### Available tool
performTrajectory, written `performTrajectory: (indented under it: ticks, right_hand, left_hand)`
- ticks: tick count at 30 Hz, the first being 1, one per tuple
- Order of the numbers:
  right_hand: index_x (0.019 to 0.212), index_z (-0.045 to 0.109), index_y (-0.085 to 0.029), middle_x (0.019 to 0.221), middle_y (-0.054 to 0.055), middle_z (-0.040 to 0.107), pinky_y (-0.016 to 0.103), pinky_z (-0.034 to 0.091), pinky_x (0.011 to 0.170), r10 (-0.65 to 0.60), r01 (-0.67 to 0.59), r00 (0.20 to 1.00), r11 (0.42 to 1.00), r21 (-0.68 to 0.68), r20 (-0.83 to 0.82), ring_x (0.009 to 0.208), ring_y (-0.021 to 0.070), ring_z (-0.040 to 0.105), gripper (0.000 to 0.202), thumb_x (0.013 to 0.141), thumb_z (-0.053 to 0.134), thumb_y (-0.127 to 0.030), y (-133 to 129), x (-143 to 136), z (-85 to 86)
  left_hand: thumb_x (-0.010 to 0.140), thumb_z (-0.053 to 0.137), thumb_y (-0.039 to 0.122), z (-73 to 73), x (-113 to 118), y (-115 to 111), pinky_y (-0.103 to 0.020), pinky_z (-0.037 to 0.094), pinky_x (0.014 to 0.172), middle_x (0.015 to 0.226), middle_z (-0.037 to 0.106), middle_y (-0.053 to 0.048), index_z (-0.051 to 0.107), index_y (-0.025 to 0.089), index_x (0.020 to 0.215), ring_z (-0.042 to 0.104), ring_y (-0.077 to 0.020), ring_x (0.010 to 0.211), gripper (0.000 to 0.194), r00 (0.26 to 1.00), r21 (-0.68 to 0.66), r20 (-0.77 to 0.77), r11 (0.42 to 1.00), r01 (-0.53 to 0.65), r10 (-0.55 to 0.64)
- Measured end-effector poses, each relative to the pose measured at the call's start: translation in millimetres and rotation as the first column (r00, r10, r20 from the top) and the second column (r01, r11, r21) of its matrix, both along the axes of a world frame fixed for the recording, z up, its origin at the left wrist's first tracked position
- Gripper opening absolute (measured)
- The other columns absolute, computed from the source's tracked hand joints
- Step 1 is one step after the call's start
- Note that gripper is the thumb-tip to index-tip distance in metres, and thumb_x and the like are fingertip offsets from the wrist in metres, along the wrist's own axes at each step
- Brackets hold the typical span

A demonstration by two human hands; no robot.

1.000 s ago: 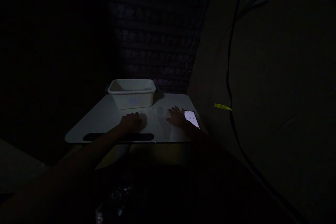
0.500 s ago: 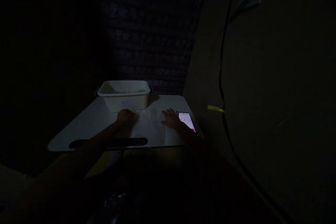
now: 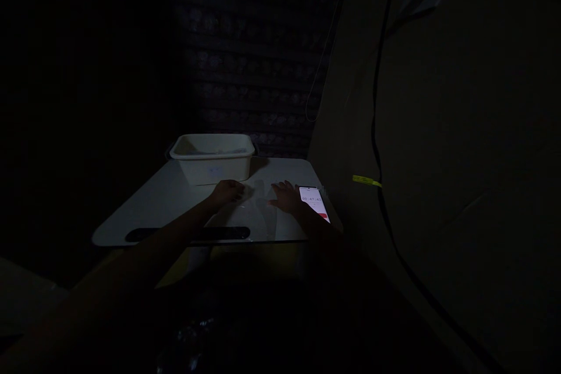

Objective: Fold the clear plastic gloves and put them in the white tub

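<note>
In the dim head view, a thin clear plastic film, perhaps a bag, lies on the white table between my hands. My left hand is closed, its fingertips at the film's far edge in front of the basin. They seem to pinch the film, though the darkness blurs the grip. On the film's right side my right hand rests with its fingers spread, holding nothing. Just right of it a lit phone shows a running timer; my right wrist covers part of it.
A cream plastic basin with something pale inside stands at the table's back left. The table's near edge has a dark slot. Along the wall on the right hangs a black cable with a yellow tag.
My left hand has moved right, closer to my right hand, along the film. My right hand has stayed in place. The view has shifted slightly.
</note>
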State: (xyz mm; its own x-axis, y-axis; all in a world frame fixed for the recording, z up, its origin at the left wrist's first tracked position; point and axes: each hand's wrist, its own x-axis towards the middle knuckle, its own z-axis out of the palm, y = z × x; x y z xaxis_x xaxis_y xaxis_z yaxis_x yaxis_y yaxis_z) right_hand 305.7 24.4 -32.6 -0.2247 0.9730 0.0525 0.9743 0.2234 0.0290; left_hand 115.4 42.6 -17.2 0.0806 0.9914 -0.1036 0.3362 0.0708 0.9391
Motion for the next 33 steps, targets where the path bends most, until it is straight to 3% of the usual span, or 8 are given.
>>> performTrajectory:
  ticks: [4,8,12,14,17,21,26,33]
  right_hand:
    - [0.119,0.026,-0.023,0.124,0.007,0.032,0.046,0.016,0.086,0.017,-0.017,1.000,1.000,0.008,-0.004,0.115,0.0256,0.019,0.057,0.070,0.034,-0.051,-1.6,0.9,1.0]
    - [0.118,0.030,-0.023,0.123,0.005,0.035,0.043,0.017,0.088,0.036,-0.033,0.996,0.999,0.038,-0.080,0.113,0.0196,0.025,0.045,0.077,0.026,-0.039,-6.0,-0.6,6.0]
    - [0.116,0.033,-0.020,0.121,0.004,0.038,0.038,0.014,0.091,0.146,-0.137,0.980,0.988,0.068,-0.137,0.111,0.0132,0.030,0.042,0.076,0.024,-0.022,-19.3,0.5,9.9]
    - [0.117,0.034,-0.018,0.122,0.004,0.037,0.036,0.011,0.093,0.231,-0.226,0.964,0.973,0.057,-0.128,0.111,0.0122,0.030,0.046,0.071,0.029,-0.019,-29.9,4.0,9.2]
    - [0.118,0.031,-0.016,0.122,0.005,0.036,0.035,0.010,0.094,0.359,-0.360,0.926,0.933,0.016,-0.120,0.112,0.0129,0.029,0.052,0.067,0.036,-0.021,-48.1,11.8,5.7]
    - [0.123,0.023,-0.014,0.127,0.008,0.028,0.036,0.011,0.094,0.481,-0.489,0.869,0.871,-0.054,-0.116,0.116,0.0160,0.022,0.061,0.067,0.042,-0.028,-68.8,23.1,-2.3]
    - [0.125,0.016,-0.012,0.131,0.011,0.016,0.039,0.007,0.095,0.510,-0.512,0.859,0.852,-0.110,-0.049,0.119,0.0198,0.011,0.069,0.067,0.044,-0.037,-80.4,31.9,-17.9]
    - [0.120,0.028,-0.014,0.126,0.009,0.030,0.038,0.007,0.095,0.522,-0.520,0.849,0.853,0.045,-0.085,0.117,0.0165,0.019,0.057,0.069,0.043,-0.035,-85.5,20.8,-21.3]
  left_hand:
    - [0.059,0.053,0.036,0.9,-1.4,-7.5,-0.027,0.044,0.057,0.081,0.060,-0.007,0.050,0.014,0.088,0.057,-0.0143,0.065,0.036,0.989,-0.024,0.138,0.998,0.058,-0.054]
    - [0.062,0.048,0.039,1.3,-21.0,-21.0,-0.029,0.042,0.068,0.095,0.057,-0.010,0.050,0.013,0.095,0.053,-0.0199,0.085,0.042,0.970,0.080,-0.193,0.983,0.168,-0.150]
    - [0.065,0.045,0.029,-0.8,-44.4,-44.5,-0.030,0.027,0.088,0.118,0.042,-0.009,0.044,0.016,0.108,0.034,-0.0210,0.110,0.045,0.592,0.137,-0.703,0.742,0.656,-0.394]
    - [0.064,0.044,0.026,-3.2,-51.4,-57.2,-0.033,0.022,0.091,0.125,0.030,-0.012,0.030,0.013,0.119,0.025,-0.0218,0.115,0.058,0.430,0.104,-0.830,0.659,0.745,-0.355]
    - [0.061,0.047,0.025,-8.3,-55.0,-74.1,-0.038,0.020,0.091,0.130,0.017,-0.013,0.013,0.015,0.125,0.016,-0.0239,0.117,0.073,0.322,0.072,-0.898,0.623,0.779,-0.299]
    - [0.064,0.046,0.025,-18.8,-52.7,-89.0,-0.044,0.015,0.092,0.131,0.016,-0.010,0.009,0.020,0.126,0.013,-0.0230,0.118,0.072,0.296,0.109,-0.919,0.552,0.827,-0.262]
    - [0.075,0.035,0.020,-25.9,-46.7,-91.8,-0.036,0.018,0.093,0.120,0.039,-0.007,0.035,0.021,0.116,0.031,-0.0165,0.111,0.041,0.326,0.185,-0.929,0.542,0.820,-0.177]
    - [0.080,0.029,0.022,-12.6,-37.6,-99.2,-0.029,0.027,0.090,0.111,0.049,-0.002,0.046,0.020,0.106,0.039,-0.0138,0.105,0.032,0.360,0.225,-0.916,0.515,0.827,-0.179]
